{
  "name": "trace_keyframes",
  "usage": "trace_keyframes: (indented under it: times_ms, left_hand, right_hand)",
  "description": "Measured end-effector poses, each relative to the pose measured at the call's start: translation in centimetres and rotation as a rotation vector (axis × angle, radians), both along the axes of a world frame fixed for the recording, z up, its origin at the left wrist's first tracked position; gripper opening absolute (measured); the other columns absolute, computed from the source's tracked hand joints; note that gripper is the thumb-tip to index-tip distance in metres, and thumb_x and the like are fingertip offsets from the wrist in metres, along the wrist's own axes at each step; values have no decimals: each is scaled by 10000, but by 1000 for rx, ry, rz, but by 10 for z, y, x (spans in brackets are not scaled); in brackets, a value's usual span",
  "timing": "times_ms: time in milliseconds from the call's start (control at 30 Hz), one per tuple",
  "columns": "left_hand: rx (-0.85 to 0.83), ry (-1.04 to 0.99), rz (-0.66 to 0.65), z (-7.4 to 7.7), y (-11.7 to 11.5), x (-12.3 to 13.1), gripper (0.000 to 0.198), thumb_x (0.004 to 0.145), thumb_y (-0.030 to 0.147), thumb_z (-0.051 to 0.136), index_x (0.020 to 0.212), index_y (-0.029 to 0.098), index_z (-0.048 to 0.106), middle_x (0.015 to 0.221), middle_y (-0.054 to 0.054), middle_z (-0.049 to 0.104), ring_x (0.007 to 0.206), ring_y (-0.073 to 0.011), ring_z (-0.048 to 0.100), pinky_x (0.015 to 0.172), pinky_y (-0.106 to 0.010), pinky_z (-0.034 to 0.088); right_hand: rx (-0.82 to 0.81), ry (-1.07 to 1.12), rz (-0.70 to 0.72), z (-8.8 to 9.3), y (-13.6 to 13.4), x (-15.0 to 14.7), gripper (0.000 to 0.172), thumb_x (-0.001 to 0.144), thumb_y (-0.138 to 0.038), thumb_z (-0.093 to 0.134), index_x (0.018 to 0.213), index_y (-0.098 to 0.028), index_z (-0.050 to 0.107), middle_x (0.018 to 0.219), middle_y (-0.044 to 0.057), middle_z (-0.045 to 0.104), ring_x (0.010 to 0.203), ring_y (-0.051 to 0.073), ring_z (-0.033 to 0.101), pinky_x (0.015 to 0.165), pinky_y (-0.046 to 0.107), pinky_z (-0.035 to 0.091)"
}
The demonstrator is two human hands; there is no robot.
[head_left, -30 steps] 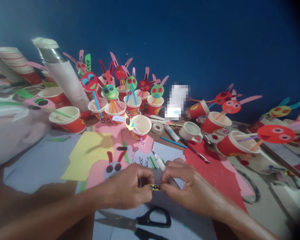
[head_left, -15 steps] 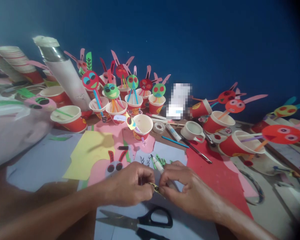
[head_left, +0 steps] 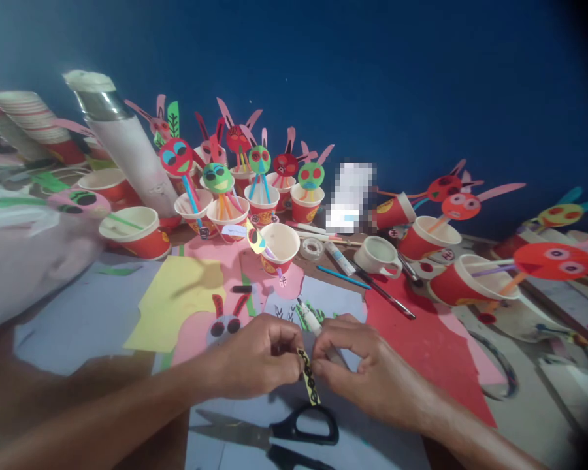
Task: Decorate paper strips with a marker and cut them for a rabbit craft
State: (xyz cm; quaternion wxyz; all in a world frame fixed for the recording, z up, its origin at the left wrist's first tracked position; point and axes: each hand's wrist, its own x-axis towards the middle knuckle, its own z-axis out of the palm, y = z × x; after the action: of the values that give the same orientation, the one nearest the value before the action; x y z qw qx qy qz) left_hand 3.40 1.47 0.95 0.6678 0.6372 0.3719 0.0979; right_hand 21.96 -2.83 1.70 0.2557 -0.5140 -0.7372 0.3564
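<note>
My left hand (head_left: 269,362) pinches the upper end of a narrow yellow paper strip (head_left: 310,380) drawn over with black looped marks. The strip hangs down between my hands. In my right hand (head_left: 367,365) an uncapped white marker (head_left: 311,320) lies between the fingers, its dark tip pointing up and away. My right thumb and fingertips are close beside the strip; whether they touch it I cannot tell. Below my hands, black-handled scissors (head_left: 304,425) lie on pale paper. Past my left hand lies a round paper face (head_left: 220,331) with red ears and dark eyes, partly covered by the hand.
Red-and-white paper cups (head_left: 278,245) with paper animal heads on straws line the back. A flask (head_left: 122,143) leans at left, near a plastic bag (head_left: 34,261). A white mug (head_left: 377,256), tape roll (head_left: 312,248), brush (head_left: 387,294) and red paper (head_left: 421,359) are at right.
The yellow strip, earlier held crosswise between both hands, now hangs downward from my left fingers. My right fingertips have opened slightly away from it. The marker stays in my right hand.
</note>
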Motion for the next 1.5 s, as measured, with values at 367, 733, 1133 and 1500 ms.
trace_keyframes:
  times_ms: [367, 733, 1133, 1500]
  left_hand:
    - [-59, -22, 98, -1, 1, 0, 126, 773, 254, 526, 704, 154, 556, 641, 18, 547, 599, -103, 497, 550, -217, 376]
    - [284, 148, 117, 0, 6, -5, 180, 815, 253, 473, 672, 167, 538, 569, 49, 441, 536, -89, 398, 481, -191, 299]
    - [952, 224, -425, -12, -30, 4, 156, 861, 217, 481, 732, 181, 560, 798, -11, 651, 767, -169, 569, 654, -282, 387]
    - [1130, 224, -484, -17, -37, 4, 142, 857, 201, 477, 731, 187, 541, 768, -9, 631, 750, -185, 558, 660, -322, 397]
  right_hand:
    - [-45, 16, -155, 16, 14, 28, 160, 808, -222, 540, 649, -207, 555, 639, -33, 571, 622, 127, 532, 587, 239, 408]
    - [111, -301, -8, -5, 19, 27, 129, 834, -176, 582, 735, -223, 651, 707, -22, 659, 669, 140, 569, 701, 294, 357]
    - [363, -509, 54, -26, 12, 11, 151, 867, -181, 559, 784, -215, 680, 682, 14, 614, 678, 167, 562, 701, 311, 290]
    - [443, -514, 73, -44, 11, -2, 179, 857, -154, 538, 741, -212, 662, 662, 22, 587, 641, 166, 505, 682, 319, 278]
